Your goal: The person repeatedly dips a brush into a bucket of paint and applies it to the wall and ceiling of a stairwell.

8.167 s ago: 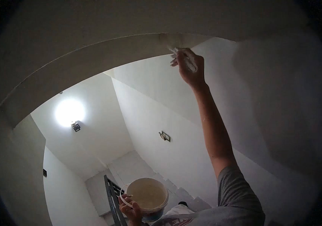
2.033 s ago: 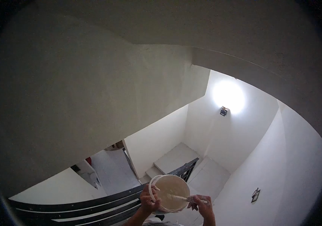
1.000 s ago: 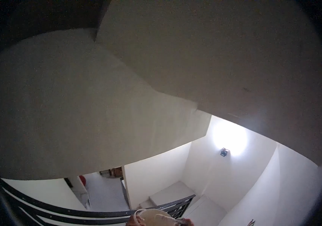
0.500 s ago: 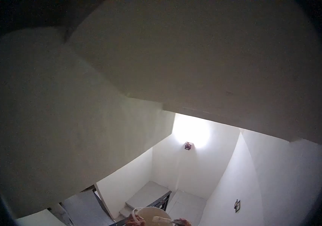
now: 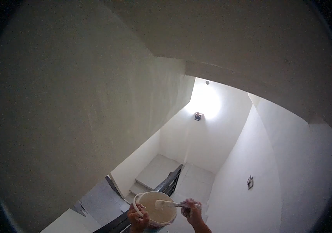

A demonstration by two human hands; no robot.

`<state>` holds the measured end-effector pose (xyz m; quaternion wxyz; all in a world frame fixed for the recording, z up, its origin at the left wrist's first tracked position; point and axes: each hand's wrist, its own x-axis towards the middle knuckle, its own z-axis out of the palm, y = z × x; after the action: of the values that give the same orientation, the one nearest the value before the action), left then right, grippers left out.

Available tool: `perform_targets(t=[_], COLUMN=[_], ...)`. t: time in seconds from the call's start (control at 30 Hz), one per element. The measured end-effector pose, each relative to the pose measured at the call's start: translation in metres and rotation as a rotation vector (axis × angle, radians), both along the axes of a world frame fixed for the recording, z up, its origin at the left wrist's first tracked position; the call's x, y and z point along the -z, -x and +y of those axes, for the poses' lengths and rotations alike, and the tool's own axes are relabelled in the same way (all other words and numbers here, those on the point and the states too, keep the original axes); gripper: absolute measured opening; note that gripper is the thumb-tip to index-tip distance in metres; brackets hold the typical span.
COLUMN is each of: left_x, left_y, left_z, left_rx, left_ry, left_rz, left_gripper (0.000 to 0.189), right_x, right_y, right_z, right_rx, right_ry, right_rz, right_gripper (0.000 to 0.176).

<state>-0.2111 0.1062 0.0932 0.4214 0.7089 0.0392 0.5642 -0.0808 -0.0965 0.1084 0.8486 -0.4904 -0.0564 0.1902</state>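
Observation:
Low in the view, a round bucket [image 5: 149, 197] holds a pale, cream-coloured liquid. My left hand [image 5: 138, 218] is closed round the bucket's white handle [image 5: 135, 202] at its left rim. On the right side, my right hand [image 5: 191, 209] grips the handle of a brush [image 5: 168, 203]. The brush's pale, coated head lies over the bucket's opening, above or touching the liquid; which of the two cannot be made out. Whitish smears show on the fingers of my right hand.
A dark stair railing [image 5: 168, 183] runs behind and left of the bucket. Beyond it are steps and a pale landing [image 5: 156, 171]. A lit lamp [image 5: 198, 116] is on the far wall. A small fitting [image 5: 250, 182] sits on the right wall. A sloping ceiling [image 5: 228, 35] hangs above.
The view has tilted down, so the bucket and both hands now show more fully, higher in the frame. Both hands keep their holds on the handle and the brush.

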Motion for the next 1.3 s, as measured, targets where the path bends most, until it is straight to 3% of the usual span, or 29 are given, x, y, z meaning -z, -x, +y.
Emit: perform_targets(t=[0.07, 0.2, 0.27, 0.37, 0.47, 0.57, 0.77, 0.87, 0.97, 1.07, 1.13, 1.2, 1.3], left_x=[0.002, 0.012, 0.016, 0.020, 0.017, 0.016, 0.018, 0.018, 0.026, 0.030, 0.021, 0.020, 0.026], left_y=[0.003, 0.019, 0.023, 0.020, 0.024, 0.034, 0.037, 0.032, 0.028, 0.031, 0.036, 0.033, 0.031], left_z=[0.000, 0.010, 0.010, 0.008, 0.006, 0.003, 0.000, -0.005, -0.005, -0.001, 0.006, 0.010, 0.021], left_rx=[0.010, 0.014, 0.050, 0.104, 0.136, 0.161, 0.228, 0.160, 0.169, 0.202, 0.211, 0.248, 0.316], left_ry=[0.065, 0.054, 0.016, -0.018, -0.018, -0.024, 0.037, 0.055, 0.094, 0.134, 0.039, 0.033, 0.042], left_rz=[-0.037, -0.007, 0.067, 0.042, 0.033, 0.122, 0.095, 0.002, -0.024, -0.156, 0.099, 0.077, 0.056], left_gripper=[0.034, 0.028, 0.028, 0.028, 0.028, 0.028, 0.032, 0.030, 0.035, 0.029, 0.028, 0.026, 0.030], right_x=[0.005, 0.008, 0.020, 0.026, 0.028, 0.030, 0.023, 0.025, 0.022, 0.026, 0.020, 0.024, 0.045], right_y=[0.011, 0.035, 0.038, 0.041, 0.046, 0.056, 0.066, 0.074, 0.080, 0.078, 0.088, 0.091, 0.107], right_z=[0.002, 0.012, 0.016, 0.009, 0.003, -0.008, -0.012, -0.012, -0.008, -0.003, -0.002, -0.002, 0.005], right_rx=[-0.076, -0.024, -0.015, -0.035, 0.006, 0.008, 0.005, 0.053, 0.126, 0.049, 0.100, 0.161, 0.199], right_ry=[0.267, 0.175, 0.394, 0.233, 0.407, 0.322, 0.297, 0.202, 0.319, 0.414, 0.381, 0.343, 0.460], right_rz=[-0.205, -0.122, -0.194, -0.081, -0.220, -0.154, -0.111, -0.155, -0.273, -0.411, -0.333, -0.250, -0.338], right_gripper=[0.039, 0.040, 0.044, 0.041, 0.037, 0.035, 0.036, 0.033, 0.032, 0.033, 0.033, 0.033, 0.031])
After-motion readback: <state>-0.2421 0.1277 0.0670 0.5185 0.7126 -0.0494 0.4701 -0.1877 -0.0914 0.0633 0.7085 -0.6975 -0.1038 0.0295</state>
